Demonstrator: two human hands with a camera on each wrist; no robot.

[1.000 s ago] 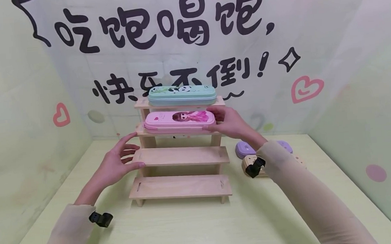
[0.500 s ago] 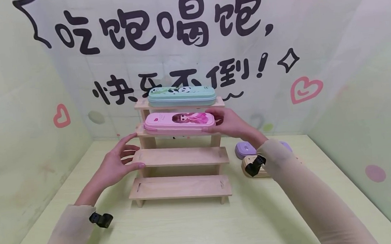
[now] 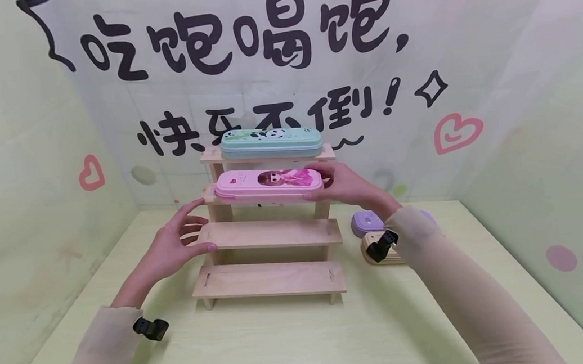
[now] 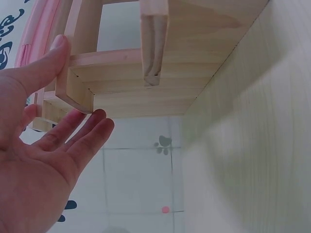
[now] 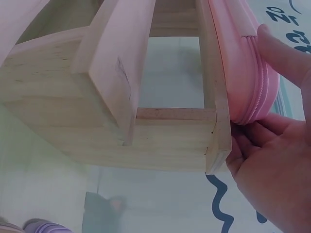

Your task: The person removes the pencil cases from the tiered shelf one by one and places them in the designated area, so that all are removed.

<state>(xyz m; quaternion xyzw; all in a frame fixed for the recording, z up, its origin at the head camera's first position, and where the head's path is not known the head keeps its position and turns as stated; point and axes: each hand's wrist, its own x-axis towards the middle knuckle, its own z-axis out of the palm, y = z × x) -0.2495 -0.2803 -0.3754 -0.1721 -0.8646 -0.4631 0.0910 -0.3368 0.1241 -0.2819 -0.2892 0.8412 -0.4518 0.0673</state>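
Observation:
A pink pencil case (image 3: 241, 185) with a doll-like girl on its lid lies along the second shelf from the top of a stepped wooden stand (image 3: 269, 232). My right hand (image 3: 342, 183) grips its right end, the thumb (image 5: 282, 56) near the zip and the other fingers round the end. In the head view the case overlaps that shelf's front edge. My left hand (image 3: 171, 244) holds the stand's left side. Its thumb (image 4: 46, 68) is on one edge of a shelf end, with fingertips at the opposite edge.
A mint-green pencil case (image 3: 271, 144) with pandas lies on the top shelf. Right of the stand, a purple case (image 3: 362, 223) and a beige case (image 3: 372, 241) rest on the table (image 3: 282, 346), partly behind my right arm. A printed backdrop (image 3: 494, 173) stands behind.
The pink pencil case has shifted slightly toward the shelf's front edge, with my right hand on its end. My left hand and the stand have stayed in place.

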